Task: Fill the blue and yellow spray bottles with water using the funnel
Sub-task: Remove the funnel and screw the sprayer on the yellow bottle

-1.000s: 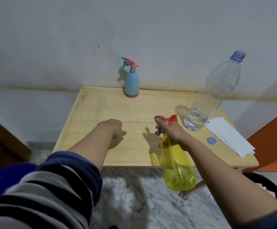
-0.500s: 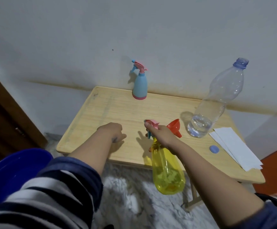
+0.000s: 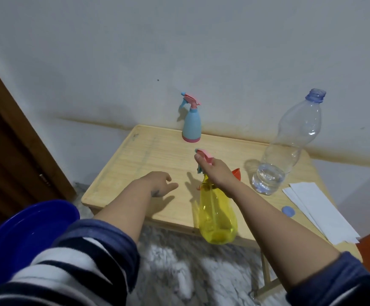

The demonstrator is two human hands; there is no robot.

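Note:
My right hand [image 3: 216,172] grips the pink spray head and neck of the yellow spray bottle [image 3: 217,214], which hangs in the air over the table's near edge. An orange funnel [image 3: 237,173] peeks out just behind that hand, mostly hidden. The blue spray bottle [image 3: 191,124] with a pink head stands upright at the back of the wooden table [image 3: 140,164], near the wall. My left hand [image 3: 160,183] hovers over the table to the left of the yellow bottle, fingers loosely apart, holding nothing.
A tall clear water bottle [image 3: 289,144], uncapped, with a little water in it, stands at the right. Its blue cap [image 3: 288,210] lies beside white paper sheets [image 3: 318,210]. A blue basin [image 3: 25,237] sits low at the left, by a brown door [image 3: 7,140].
My right hand has carried the yellow bottle forward and up, further over the table. The left hand has opened its fingers slightly. The view has shifted left and down.

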